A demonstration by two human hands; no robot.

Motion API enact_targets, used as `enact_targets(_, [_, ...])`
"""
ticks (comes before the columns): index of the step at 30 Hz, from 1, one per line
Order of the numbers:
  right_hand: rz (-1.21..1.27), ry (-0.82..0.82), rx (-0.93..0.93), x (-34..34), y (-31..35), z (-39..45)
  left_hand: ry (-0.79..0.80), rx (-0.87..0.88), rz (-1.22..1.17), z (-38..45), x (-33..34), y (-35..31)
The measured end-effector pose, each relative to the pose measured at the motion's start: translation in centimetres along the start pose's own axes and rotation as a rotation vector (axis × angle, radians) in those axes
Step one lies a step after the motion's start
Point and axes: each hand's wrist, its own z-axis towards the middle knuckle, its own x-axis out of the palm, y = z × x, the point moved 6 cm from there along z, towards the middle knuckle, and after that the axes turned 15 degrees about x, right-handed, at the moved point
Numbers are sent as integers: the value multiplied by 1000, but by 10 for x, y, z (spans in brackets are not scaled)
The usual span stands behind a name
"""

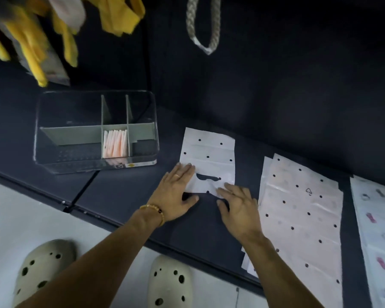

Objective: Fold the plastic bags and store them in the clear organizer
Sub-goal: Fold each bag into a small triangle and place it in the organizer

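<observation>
Dotted plastic bag flat on dark worktop, right of clear organizer. Left hand and right hand released, fingers straight, pressing bag's near edge.

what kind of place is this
Probably a home utility or laundry corner: yellow rubber gloves hang above a dark counter, a clear organizer sits on it, and the floor is pale tile.

the yellow gloves at top left are motion-blurred and cut by the frame edge. the patterned bag runs off the right edge. the organizer label is too small to read.
</observation>
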Motion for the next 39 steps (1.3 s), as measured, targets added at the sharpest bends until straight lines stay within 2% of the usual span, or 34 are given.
enact_targets(2, [32, -57, -12, -1, 0, -4, 121, 50, 185, 2, 8, 9])
enact_targets(3, [36, -77, -21, -2, 0, -5, 132, 75, 233, 2, 8, 12])
enact_targets(8, [47, -85, -42, -6, 6, -6, -26, 149, 284, -2, -7, 6])
enact_targets(12, [142, -87, -65, -17, 10, -13, -93, 117, 238, -12, -16, 2])
enact_targets(20, [75, 377, -175, 5, 27, -44, -73, -54, -70, -52, -55, 8])
enact_targets(22, [61, 428, -216, 12, 34, -53, -92, -139, -173, -58, -61, 15])
enact_targets(24, [130, 377, -235, 14, 38, -56, -83, -215, -260, -62, -59, 22])
enact_targets(27, [395, 197, -49, 4, 36, -47, -129, -270, -467, -65, -54, 26])
enact_targets(29, [496, 197, 155, 5, 31, -38, -175, -257, -667, -69, -53, 21])
enact_targets(30, [535, 224, 226, 6, 30, -33, -177, -220, -695, -70, -52, 19])
enact_targets(33, [516, 255, 315, 8, 31, -20, -175, -201, -552, -69, -44, 22])
enact_targets(36, [505, 239, 400, 12, 30, -11, -273, -296, -479, -68, -41, 32])
enact_targets(39, [464, 185, 441, 15, 29, -9, -244, -391, -251, -68, -40, 42])
